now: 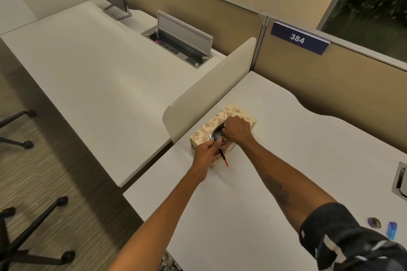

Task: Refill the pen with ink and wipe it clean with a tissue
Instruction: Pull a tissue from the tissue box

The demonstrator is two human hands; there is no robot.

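A white bench (253, 204) spreads ahead. Its left edge drops to carpeted floor, and its wavy far edge meets a tan partition wall (330, 90). There is wide bare surface between the two forearms and out to the right.

A low cream divider (209, 92) stands along the bench's far left side, separating it from a second bench (88, 72) with an open socket hatch (178, 43). Black chair legs (33, 237) stand on the floor at left. Near the right front edge lie a small blue object (392, 230) and, just beside it, a small round object (375, 223), both well apart from the hands.

A patterned tissue box (233, 112) sits just beside the divider. The left hand (206, 152) rests at the box's near end, gripping a pen (224, 158) whose red end points back towards the person. The right hand (236, 129) is on top of the box, fingers curled into its slot. Whether they grasp a tissue cannot be told.
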